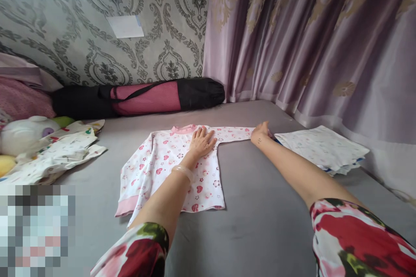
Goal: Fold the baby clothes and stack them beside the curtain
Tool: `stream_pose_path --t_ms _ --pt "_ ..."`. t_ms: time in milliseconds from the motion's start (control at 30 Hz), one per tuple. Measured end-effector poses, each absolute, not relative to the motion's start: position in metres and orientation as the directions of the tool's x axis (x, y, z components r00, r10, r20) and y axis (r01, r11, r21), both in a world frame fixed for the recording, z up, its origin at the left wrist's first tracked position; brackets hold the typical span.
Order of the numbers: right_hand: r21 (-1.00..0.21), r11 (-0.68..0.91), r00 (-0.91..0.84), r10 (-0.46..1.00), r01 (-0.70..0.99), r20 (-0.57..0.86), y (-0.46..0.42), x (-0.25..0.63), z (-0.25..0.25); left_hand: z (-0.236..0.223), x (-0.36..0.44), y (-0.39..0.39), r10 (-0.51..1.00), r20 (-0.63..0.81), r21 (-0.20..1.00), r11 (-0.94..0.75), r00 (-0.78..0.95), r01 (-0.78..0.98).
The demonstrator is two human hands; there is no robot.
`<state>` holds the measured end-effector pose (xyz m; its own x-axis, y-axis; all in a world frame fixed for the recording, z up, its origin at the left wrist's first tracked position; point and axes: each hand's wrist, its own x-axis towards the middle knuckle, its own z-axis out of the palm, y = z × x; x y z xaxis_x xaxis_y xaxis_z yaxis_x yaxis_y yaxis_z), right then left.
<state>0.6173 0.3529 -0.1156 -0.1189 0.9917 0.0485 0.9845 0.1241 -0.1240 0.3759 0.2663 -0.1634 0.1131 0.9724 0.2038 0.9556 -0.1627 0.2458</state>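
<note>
A small long-sleeved shirt [182,155], white with pink and red hearts and flowers and a pink collar, lies spread on the grey bed sheet [253,220]. My left hand [203,141] rests flat on its upper right part, fingers spread. The right sleeve [234,133] is stretched out straight to the side. At the end of that sleeve my right hand [261,131] is closed, covering the cuff; its fingers are partly hidden. The other sleeve [133,177] slants down at the left, with its pink cuff showing.
A stack of folded cloths [321,147] lies to the right, near the purple curtain [292,43]. Crumpled printed clothes [65,151] and a white plush toy [26,134] are at the left. A black and pink long bag [146,97] lies along the wall.
</note>
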Motion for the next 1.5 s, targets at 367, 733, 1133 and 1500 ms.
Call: stream_pose_path --t_ms 367,733,1133,1500 --pt "-0.02 0.394 -0.395 0.918 0.919 -0.033 0.357 0.54 -0.114 -0.167 0.375 0.266 0.956 0.257 0.225 -0.201 0.141 0.953" --pt "-0.055 0.292 -0.284 0.952 0.955 0.118 0.348 0.521 -0.122 -0.169 0.376 0.27 0.971 0.218 0.247 -0.157 0.103 0.956" --pt "-0.196 0.384 -0.397 0.918 0.902 -0.027 0.314 0.552 -0.152 -0.172 0.374 0.271 0.97 0.218 0.225 -0.157 0.107 0.962" --pt "-0.105 0.021 -0.018 0.999 0.994 0.029 0.32 0.613 -0.142 -0.139 0.387 0.246 0.998 0.019 0.198 -0.056 0.054 0.979"
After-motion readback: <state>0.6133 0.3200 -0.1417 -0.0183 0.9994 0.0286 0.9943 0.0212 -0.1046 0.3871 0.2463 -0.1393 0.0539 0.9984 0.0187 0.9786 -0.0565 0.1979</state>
